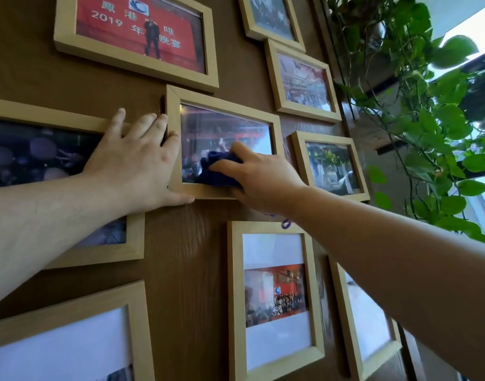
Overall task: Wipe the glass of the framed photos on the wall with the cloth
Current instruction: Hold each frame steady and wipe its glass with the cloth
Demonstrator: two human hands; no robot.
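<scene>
right hand (259, 178) fingers clenched on blue cloth (219, 171), pressed to centre frame (225, 145) glass. left hand (134, 160) flat, fingers spread, bracing frame's left edge.

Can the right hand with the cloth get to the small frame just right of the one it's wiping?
Probably yes. The right hand presses the dark blue cloth on the centre wooden frame's glass; the neighbouring small light wooden frame hangs close beside it, with nothing between.

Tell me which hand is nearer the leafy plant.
Right. The right hand presses the blue cloth on the middle frame's glass, closer to the plant; the left hand braces that frame's far edge.
</scene>
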